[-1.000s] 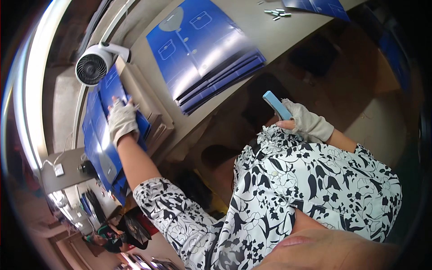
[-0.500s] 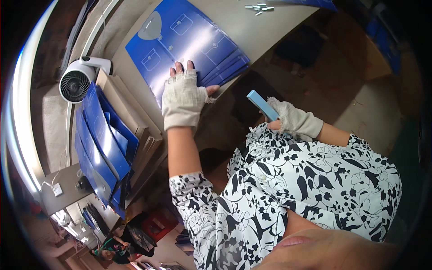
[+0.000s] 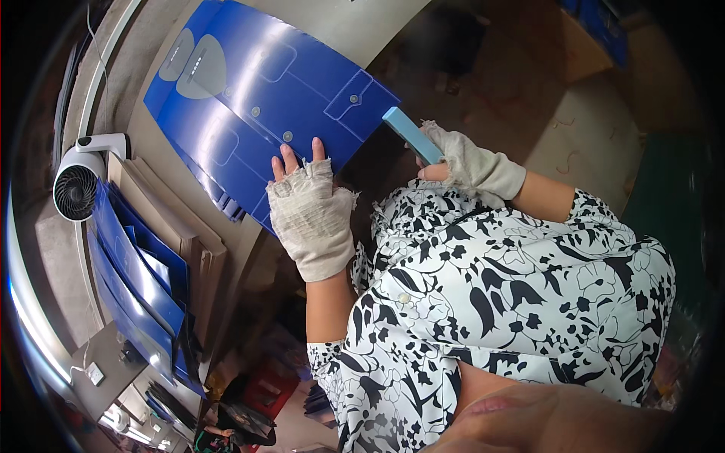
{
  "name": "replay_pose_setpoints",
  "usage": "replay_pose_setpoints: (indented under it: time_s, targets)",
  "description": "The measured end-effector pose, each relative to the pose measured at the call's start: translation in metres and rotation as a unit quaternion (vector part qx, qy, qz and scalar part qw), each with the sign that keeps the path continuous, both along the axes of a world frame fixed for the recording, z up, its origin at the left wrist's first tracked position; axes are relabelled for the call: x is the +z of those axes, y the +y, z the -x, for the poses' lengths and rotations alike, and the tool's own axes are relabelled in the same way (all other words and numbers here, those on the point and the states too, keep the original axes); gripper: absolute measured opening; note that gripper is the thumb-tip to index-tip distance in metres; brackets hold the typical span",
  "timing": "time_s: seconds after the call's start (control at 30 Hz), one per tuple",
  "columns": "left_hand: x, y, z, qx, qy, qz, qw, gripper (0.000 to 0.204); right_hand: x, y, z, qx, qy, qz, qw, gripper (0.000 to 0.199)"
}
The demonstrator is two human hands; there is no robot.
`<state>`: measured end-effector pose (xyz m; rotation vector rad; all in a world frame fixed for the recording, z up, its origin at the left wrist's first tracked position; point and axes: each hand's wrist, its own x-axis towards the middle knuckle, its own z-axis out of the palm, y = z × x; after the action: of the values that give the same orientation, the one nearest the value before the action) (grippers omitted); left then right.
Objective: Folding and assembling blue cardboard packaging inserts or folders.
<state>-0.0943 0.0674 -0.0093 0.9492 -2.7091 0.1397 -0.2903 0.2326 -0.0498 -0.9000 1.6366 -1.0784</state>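
Note:
My left hand (image 3: pixel 311 215), in a white fingerless glove, lies with its fingers stretched out on the near edge of a glossy blue printed sheet (image 3: pixel 302 83). Its thumb is hidden. Pocket outlines, round buttons and a grey oval label are printed on the sheet. Under it, another blue sheet (image 3: pixel 172 132) of the same print shows to the left. My right hand (image 3: pixel 476 166), gloved the same way, is closed round a light blue bar-shaped block (image 3: pixel 414 136). The block points up and left, its tip close to the sheet's right corner.
The pale table (image 3: pixel 362 23) reaches past the sheets. To the left stand a white fan (image 3: pixel 75 189), brown boards (image 3: pixel 177 208) and leaning blue folded sheets (image 3: pixel 136 279). A cardboard box (image 3: pixel 581 53) is at the far right. Another person (image 3: pixel 215 436) is at the lower left.
A blue sheet has turned and shifted over the others, so two grey labels show. My left hand is nearer me, at its edge. The right hand keeps the block, slightly farther left.

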Motion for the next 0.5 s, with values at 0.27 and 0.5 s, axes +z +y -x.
replay_pose_setpoints:
  time_s: [0.27,0.5]
  targets:
    - [-0.006,0.006,-0.007,0.006,0.002,0.015,1.0,0.059,-0.006,-0.012,-0.002,0.001,0.074,0.032,0.997,0.057]
    - [0.0,0.004,-0.006,-0.015,-0.016,-0.014,1.0,0.065,-0.003,-0.024,0.015,-0.043,0.027,-0.054,0.997,0.041]
